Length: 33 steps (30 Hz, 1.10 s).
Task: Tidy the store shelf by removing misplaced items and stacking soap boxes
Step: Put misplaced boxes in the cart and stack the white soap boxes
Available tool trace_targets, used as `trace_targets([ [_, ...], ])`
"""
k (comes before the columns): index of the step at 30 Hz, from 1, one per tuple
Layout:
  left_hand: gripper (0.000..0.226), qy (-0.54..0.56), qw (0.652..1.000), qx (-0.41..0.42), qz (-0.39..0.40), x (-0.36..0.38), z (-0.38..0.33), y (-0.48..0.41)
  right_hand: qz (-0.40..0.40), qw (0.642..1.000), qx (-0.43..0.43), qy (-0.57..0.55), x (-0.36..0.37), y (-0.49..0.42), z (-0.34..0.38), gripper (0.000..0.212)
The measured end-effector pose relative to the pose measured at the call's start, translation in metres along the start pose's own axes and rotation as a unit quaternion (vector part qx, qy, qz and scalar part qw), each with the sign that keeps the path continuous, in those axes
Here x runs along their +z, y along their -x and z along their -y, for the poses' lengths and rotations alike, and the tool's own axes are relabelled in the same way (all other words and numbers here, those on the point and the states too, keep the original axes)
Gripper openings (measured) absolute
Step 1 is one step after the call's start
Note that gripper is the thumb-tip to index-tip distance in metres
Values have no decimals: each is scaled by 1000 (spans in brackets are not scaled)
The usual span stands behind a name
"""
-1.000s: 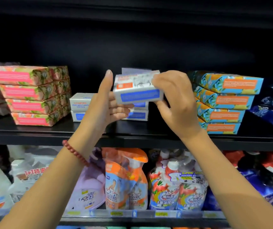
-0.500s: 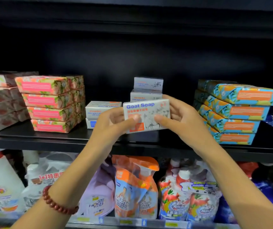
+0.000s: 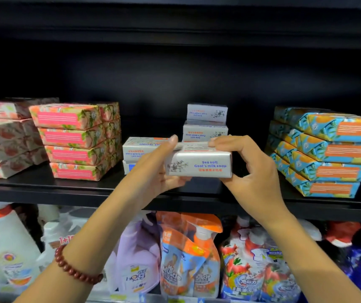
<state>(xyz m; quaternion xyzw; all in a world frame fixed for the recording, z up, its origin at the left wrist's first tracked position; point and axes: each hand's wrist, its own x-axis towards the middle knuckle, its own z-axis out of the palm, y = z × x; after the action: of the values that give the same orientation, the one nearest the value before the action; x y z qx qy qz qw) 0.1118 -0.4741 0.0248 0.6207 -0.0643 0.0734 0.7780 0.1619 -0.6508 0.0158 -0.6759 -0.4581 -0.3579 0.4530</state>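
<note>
From the left, the pink soap stacks (image 3: 74,141) sit squared on the shelf (image 3: 44,189). My left hand (image 3: 153,171) and right hand (image 3: 251,169) clamp the white goat's-milk soap box (image 3: 199,164) by its ends, level above the shelf edge, probably to square it for the white pile (image 3: 205,122) behind.

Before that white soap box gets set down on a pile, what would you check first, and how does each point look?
1. Grip: left hand and right hand both hold the soap box at its ends: ok.
2. Box level: nearly flat, print upright: ok.
3. Matching piles: left white pile low, rear white pile taller, its print upside down: not ok.
4. Bare shelf below the box: ok.
5. Pink stack and blue stack clear of the box: ok.
</note>
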Motion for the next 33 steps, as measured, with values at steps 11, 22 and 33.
trace_targets([
  [11, 54, -9, 996, 94, -7, -14, 0, -2, 91, 983, 158, -37, -4, -3, -8, 93],
  [22, 55, -252, 935, 247, -24, -16, 8, 7, 66, 979, 174, -81, -2, -6, 9, 43],
  [33, 73, -234, 952, 198, -25, -35, 4, 11, -56, 997, 50, -30, 27, 4, 10, 40],
])
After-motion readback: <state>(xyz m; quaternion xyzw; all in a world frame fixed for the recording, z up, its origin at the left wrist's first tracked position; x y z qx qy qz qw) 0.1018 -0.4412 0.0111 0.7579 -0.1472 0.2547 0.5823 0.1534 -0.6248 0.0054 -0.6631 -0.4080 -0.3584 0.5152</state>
